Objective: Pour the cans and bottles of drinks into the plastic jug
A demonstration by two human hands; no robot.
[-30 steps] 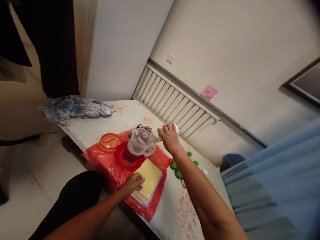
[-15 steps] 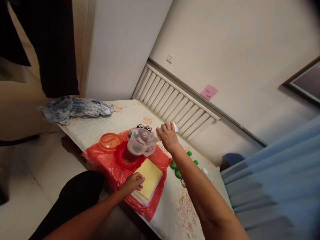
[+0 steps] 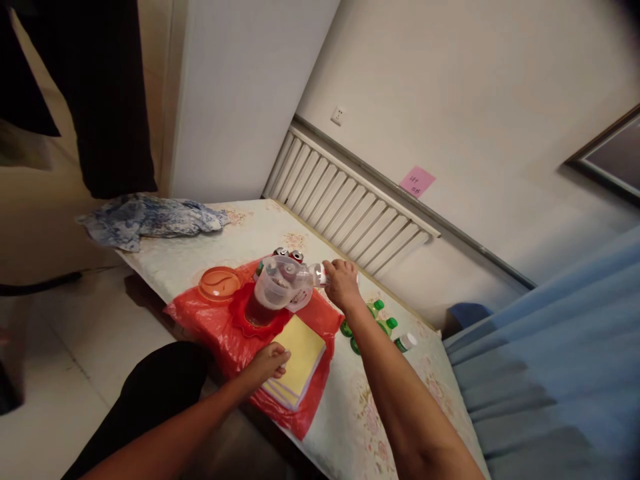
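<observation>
My right hand (image 3: pixel 343 283) is wrapped round a clear plastic bottle (image 3: pixel 321 275) with a white label. The bottle lies nearly level, its neck at the rim of a clear plastic pitcher (image 3: pixel 274 290). Brown liquid with foam fills the pitcher's lower part. Under the pitcher is a red, wavy-edged tray (image 3: pixel 239 319). My left hand (image 3: pixel 271 363) is closed above a yellow, white-edged stack (image 3: pixel 300 350); something small and pale shows at its fingertips, too small to name. An orange round lid (image 3: pixel 219 283) rests left of the pitcher.
Red plastic sheeting (image 3: pixel 200 317) covers part of the flowered tablecloth (image 3: pixel 350 393). Drink cans (image 3: pixel 297 256) stand behind the pitcher. Several green-capped bottles (image 3: pixel 389 325) and a white-capped container (image 3: pixel 406 342) are on the right. Crumpled blue-white cloth (image 3: pixel 155 220) lies far left; a radiator (image 3: pixel 350 200) lines the wall.
My right hand has moved down a little, and the bottle has come nearer to level, its neck at the pitcher's rim. My left hand has hardly moved.
</observation>
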